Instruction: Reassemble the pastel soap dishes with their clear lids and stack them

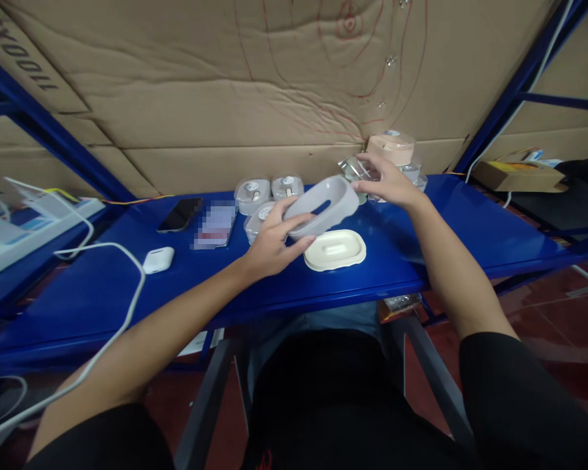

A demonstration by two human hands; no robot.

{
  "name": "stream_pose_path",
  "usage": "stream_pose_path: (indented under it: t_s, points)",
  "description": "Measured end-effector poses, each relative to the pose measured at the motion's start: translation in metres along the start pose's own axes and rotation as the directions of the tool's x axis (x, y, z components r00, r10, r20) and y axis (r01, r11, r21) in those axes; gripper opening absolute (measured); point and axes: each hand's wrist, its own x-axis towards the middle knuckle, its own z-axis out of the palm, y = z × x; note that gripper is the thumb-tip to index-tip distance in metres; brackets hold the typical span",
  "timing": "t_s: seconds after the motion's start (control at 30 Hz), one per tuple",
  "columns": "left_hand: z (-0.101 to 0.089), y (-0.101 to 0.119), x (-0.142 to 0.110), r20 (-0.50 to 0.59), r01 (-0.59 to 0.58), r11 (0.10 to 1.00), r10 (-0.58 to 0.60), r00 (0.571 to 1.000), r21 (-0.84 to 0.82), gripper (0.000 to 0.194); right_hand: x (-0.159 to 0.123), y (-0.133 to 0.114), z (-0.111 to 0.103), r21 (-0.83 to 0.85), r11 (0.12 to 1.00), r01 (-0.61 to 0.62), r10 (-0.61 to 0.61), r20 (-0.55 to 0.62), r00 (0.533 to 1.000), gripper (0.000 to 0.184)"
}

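A: Where is the grey container (337, 218)?

B: Held above the blue table (396, 258), just beyond the cream lid (336, 250) as the camera looks. The left hand (273, 243) has it by the near-left end, thumb low on the near side and fingers along the wall and rim. That grip is closed on it.

A: And the right hand (387, 177)?

B: Its fingers are at a clear plastic piece (357, 168), with the thumb close to the container's far end. Whether that grip pinches the piece, or the thumb touches the container, one cannot tell.

A: How should the container handle?

B: Probably light and fairly stiff, its thin-looking walls giving slightly under a squeeze. The smooth surface could slip, and a hard pinch might flex the rim. An end wall, where the left hand has it, seems a sound hold; the opposite end would suit a second one.

A: Which way does it point?

B: Its long axis runs slantwise, from the left hand at near left towards the right hand at far right. It sits tilted, hollow side upward, showing an elongated slot in the floor roughly along that axis. How steep the tilt is stays unclear.
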Motion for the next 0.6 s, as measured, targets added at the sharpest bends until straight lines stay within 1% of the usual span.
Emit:
stream_pose_path:
  t_s: [0.07,0.13,0.2,0.27,0.33,0.43,0.53,0.6]
  points:
    - [-0.004,0.0,0.001,-0.102,0.079,0.995,-0.072,0.992,0.062,0.049,0.002,0.001,0.001,0.0,1.0,-0.003,0.003,-0.041,0.999,0.105]
    - [-0.007,-0.001,0.003,-0.186,0.178,0.977,-0.155,0.97,0.113,0.047,0.002,0.002,0.001,-0.006,1.0,-0.001,0.0,-0.067,0.998,0.105]
    - [-0.011,-0.004,0.005,-0.243,0.254,0.957,-0.215,0.946,0.14,0.046,0.002,0.001,0.002,-0.015,1.0,-0.002,0.001,-0.071,0.997,0.106]
    - [-0.014,-0.008,0.007,-0.277,0.297,0.944,-0.25,0.928,0.144,0.045,0.001,0.0,0.003,-0.017,1.0,-0.008,0.007,-0.062,0.998,0.106]
    - [-0.016,-0.013,0.009,-0.277,0.322,0.936,-0.275,0.92,0.14,0.042,-0.001,-0.001,0.004,-0.022,1.0,-0.015,0.014,-0.036,0.999,0.106]
    - [-0.015,-0.017,0.012,-0.236,0.366,0.918,-0.326,0.915,0.153,0.04,-0.003,-0.004,0.004,-0.086,0.996,-0.037,0.04,0.025,0.999,0.104]
    - [-0.011,-0.02,0.012,-0.195,0.42,0.89,-0.386,0.902,0.178,0.04,-0.005,-0.007,0.003,-0.181,0.98,-0.087,0.106,0.094,0.99,0.105]
    - [-0.009,-0.022,0.012,-0.184,0.434,0.883,-0.403,0.896,0.178,0.041,-0.005,-0.009,0.003,-0.219,0.969,-0.119,0.147,0.118,0.982,0.105]
